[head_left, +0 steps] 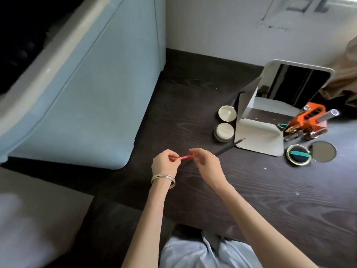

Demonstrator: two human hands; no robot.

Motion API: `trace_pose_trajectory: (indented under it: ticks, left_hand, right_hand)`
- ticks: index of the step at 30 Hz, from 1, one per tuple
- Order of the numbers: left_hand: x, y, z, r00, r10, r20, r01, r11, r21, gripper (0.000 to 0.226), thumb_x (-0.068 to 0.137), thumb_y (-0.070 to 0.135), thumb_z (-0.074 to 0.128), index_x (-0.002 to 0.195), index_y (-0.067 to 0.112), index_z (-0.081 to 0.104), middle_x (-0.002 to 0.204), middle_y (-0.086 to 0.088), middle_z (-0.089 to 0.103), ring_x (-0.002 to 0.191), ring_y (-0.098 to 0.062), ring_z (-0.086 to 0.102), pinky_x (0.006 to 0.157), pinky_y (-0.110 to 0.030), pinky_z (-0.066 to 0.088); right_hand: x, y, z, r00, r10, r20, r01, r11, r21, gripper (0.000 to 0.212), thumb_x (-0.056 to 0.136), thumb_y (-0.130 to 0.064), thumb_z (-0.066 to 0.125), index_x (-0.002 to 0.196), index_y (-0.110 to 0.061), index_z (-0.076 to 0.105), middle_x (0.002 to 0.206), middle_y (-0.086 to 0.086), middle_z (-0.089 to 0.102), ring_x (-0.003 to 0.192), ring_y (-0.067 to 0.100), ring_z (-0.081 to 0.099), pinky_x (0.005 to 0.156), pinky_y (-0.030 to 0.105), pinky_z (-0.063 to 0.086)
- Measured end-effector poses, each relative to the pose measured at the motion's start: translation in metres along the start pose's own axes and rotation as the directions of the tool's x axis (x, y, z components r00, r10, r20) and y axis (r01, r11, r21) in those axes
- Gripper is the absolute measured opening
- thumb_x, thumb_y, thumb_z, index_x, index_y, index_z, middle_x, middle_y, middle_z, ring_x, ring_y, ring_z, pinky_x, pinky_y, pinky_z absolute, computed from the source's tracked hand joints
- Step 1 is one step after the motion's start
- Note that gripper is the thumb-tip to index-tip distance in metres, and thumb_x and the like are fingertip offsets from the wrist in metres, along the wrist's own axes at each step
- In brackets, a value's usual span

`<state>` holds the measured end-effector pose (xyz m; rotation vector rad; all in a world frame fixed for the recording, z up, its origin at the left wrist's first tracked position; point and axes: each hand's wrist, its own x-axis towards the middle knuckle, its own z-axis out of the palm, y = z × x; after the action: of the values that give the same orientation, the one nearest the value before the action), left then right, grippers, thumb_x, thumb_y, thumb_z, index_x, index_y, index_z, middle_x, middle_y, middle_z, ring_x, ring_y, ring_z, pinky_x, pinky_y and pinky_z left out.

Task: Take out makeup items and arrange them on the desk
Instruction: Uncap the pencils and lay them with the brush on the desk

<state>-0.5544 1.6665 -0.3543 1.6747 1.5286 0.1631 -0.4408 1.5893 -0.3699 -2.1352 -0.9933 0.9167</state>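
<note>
Above the dark wooden desk (251,190) my left hand (164,165) pinches one end of a small red stick-shaped item (187,157). My right hand (206,163) has its curled fingertips at the item's other end. A black pencil (229,147) lies on the desk just right of my right hand. Two round white-lidded jars (227,113) (224,131) stand left of a white standing mirror (270,113). An open round compact (298,155) with its mirror lid (323,151) lies to the right. An orange organiser (307,117) holds a silver tube (328,115) and several lipsticks.
A pale blue padded panel (87,93) slopes along the desk's left side. A white wall (231,26) rises behind. Beige cloth (345,78) bunches at the far right. The desk's near edge runs past my light blue garment (202,252).
</note>
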Motion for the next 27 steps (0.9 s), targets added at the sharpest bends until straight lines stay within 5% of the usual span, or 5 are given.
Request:
trace_pose_trajectory:
  ticks: [4, 8, 15, 20, 27]
  left_hand:
    - [-0.01, 0.042, 0.008, 0.974, 0.221, 0.051, -0.217, 0.974, -0.071, 0.007, 0.083, 0.014, 0.067, 0.087, 0.015, 0.072, 0.081, 0.003, 0.069, 0.075, -0.01, 0.064, 0.072, -0.02, 0.051]
    - [-0.014, 0.076, 0.032, 0.967, 0.196, 0.16, -0.144, 0.947, -0.288, 0.006, 0.084, 0.013, 0.066, 0.08, 0.015, 0.069, 0.07, 0.0, 0.068, 0.072, -0.018, 0.068, 0.075, -0.035, 0.059]
    - [-0.02, 0.105, 0.082, 0.942, 0.234, 0.242, -0.295, 0.92, 0.259, 0.021, 0.093, 0.033, 0.052, 0.089, 0.02, 0.067, 0.088, -0.004, 0.067, 0.089, -0.025, 0.062, 0.073, -0.03, 0.045]
    - [-0.051, 0.126, 0.116, 0.728, 0.455, 0.513, -0.626, 0.746, 0.227, 0.018, 0.084, 0.029, 0.063, 0.101, 0.024, 0.066, 0.104, 0.001, 0.067, 0.099, -0.023, 0.06, 0.084, -0.038, 0.05]
    - [-0.081, 0.145, 0.143, 0.823, 0.417, 0.386, -0.505, 0.848, 0.16, 0.02, 0.082, 0.036, 0.065, 0.096, 0.022, 0.065, 0.097, 0.001, 0.071, 0.094, -0.022, 0.064, 0.079, -0.034, 0.05]
  right_hand:
    - [-0.009, 0.029, -0.034, 0.991, 0.033, -0.129, -0.04, 0.998, -0.056, 0.029, 0.087, -0.013, 0.062, 0.113, -0.024, 0.067, 0.105, -0.002, 0.055, 0.105, 0.017, 0.051, 0.088, 0.018, 0.033]
    - [-0.021, 0.053, -0.067, 0.982, 0.103, -0.156, -0.108, 0.994, -0.025, 0.024, 0.082, -0.021, 0.07, 0.106, -0.017, 0.069, 0.1, 0.0, 0.061, 0.099, 0.02, 0.051, 0.086, 0.027, 0.039]
    - [-0.052, 0.073, -0.122, 0.956, 0.213, -0.201, -0.119, 0.909, 0.399, 0.005, 0.088, -0.019, 0.063, 0.083, -0.018, 0.064, 0.063, -0.006, 0.06, 0.056, 0.003, 0.05, 0.058, 0.015, 0.042]
    - [-0.05, 0.086, -0.14, 0.925, 0.284, -0.253, -0.174, 0.907, 0.382, 0.019, 0.083, -0.03, 0.068, 0.078, -0.013, 0.063, 0.063, -0.003, 0.06, 0.055, 0.003, 0.049, 0.054, 0.017, 0.039]
    - [-0.052, 0.096, -0.156, 0.873, 0.345, -0.346, -0.135, 0.851, 0.507, 0.026, 0.09, -0.027, 0.058, 0.077, -0.006, 0.064, 0.068, 0.001, 0.062, 0.066, 0.01, 0.053, 0.065, 0.029, 0.041]
